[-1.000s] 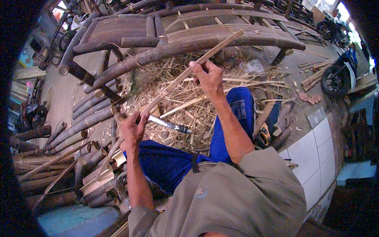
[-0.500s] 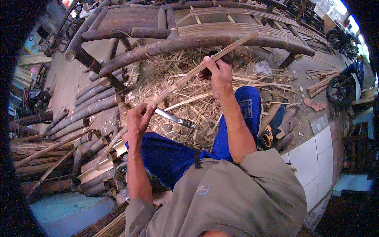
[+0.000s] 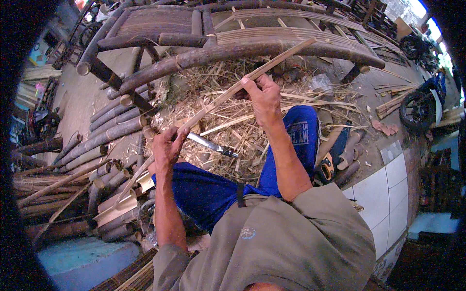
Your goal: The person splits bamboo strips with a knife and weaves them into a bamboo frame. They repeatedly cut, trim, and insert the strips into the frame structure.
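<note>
Set well apart, likely for steadiness, left hand (image 3: 166, 148) and right hand (image 3: 265, 103) pinch a long, flat, pale-brown bamboo strip (image 3: 213, 105) between closed fingers

The long strip (image 3: 213, 106) looks matt and wooden, the silver tool (image 3: 206, 141) glossy metal, the trousers (image 3: 199, 191) cloth.

Downward fisheye head-view over hands (image 3: 166, 147) (image 3: 265, 101)

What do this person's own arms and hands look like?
The left hand and right hand are ordinary human hands with no gloves on. The forearms are uncovered, with no watch, cables or markings visible. Loose, olive-brown sleeves end around the elbows, matching the shirt.
</note>
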`<act>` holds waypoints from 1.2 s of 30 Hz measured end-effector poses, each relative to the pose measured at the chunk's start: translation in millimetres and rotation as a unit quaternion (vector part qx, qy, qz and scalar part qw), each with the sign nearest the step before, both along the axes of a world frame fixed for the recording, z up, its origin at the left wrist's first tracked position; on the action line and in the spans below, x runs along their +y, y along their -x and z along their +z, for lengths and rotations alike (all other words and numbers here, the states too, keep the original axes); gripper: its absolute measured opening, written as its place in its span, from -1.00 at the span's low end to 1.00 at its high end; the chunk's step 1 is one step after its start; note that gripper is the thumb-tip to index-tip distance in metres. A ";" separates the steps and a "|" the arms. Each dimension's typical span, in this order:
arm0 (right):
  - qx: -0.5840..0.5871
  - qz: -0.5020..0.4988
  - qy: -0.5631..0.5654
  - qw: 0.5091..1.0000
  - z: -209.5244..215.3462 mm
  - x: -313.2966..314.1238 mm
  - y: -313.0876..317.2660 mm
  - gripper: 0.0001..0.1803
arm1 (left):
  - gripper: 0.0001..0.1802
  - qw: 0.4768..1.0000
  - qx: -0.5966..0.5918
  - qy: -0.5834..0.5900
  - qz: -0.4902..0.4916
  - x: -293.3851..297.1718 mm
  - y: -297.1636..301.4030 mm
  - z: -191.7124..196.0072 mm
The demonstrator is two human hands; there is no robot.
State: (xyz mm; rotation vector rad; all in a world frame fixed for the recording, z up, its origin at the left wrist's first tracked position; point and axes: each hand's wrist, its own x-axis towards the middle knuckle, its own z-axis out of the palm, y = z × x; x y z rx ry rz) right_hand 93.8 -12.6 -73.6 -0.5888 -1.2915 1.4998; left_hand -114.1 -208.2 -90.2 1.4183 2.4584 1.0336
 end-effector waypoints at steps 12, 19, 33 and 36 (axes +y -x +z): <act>-0.008 -0.054 -0.012 0.998 -18.8 15.7 4.9 -0.75 | -0.56 0.999 0.040 0.012 -0.007 -33.7 37.4 -23.8; -0.082 0.026 0.092 0.992 -107.2 7.6 49.7 -0.55 | -0.74 0.953 0.277 -0.119 0.040 -29.7 79.1 53.1; -0.667 0.190 -0.233 0.682 -345.4 -84.8 68.7 -0.32 | -0.70 0.864 -0.089 -0.495 -0.006 -64.1 178.6 257.9; -0.658 0.219 -0.184 0.696 -351.4 -73.0 57.0 -0.41 | -0.67 0.848 -0.063 -0.524 0.050 -35.6 171.4 226.1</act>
